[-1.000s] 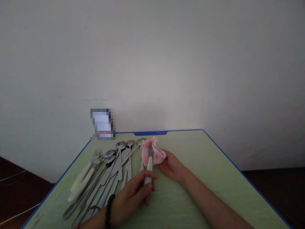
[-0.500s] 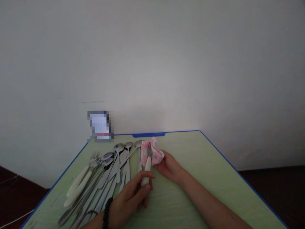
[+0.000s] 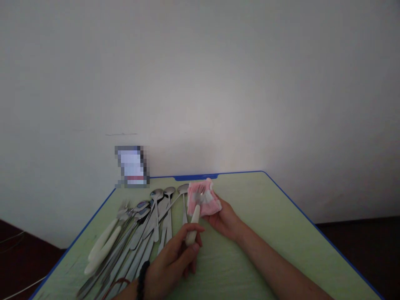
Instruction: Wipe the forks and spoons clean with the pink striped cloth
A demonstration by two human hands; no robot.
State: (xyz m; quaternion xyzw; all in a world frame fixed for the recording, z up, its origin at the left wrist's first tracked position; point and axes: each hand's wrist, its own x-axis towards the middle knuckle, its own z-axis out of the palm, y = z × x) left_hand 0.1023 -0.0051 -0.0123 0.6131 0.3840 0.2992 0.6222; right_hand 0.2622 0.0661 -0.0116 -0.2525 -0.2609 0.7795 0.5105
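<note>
The left hand (image 3: 171,262) has its fingers curled around the pale handle of a fork (image 3: 196,214), whose metal head lies over a pink-and-white cloth (image 3: 213,203) held from behind by the right hand (image 3: 227,220). Most of the right fingers are hidden by the fabric, so how tightly they grip is hard to tell. The likeliest trouble is a snag: the tines look close against the cloth, perhaps touching, and a sideways pull could catch the weave or drag it loose. With the cloth so thin, a push could also press the points through onto the fingers behind. The left grip sits low on the handle, so a tug at the head might twist the fork. The cutlery pile (image 3: 155,225) spreads right beside the left forearm, where a careless sweep could knock pieces across the table (image 3: 265,216).
</note>
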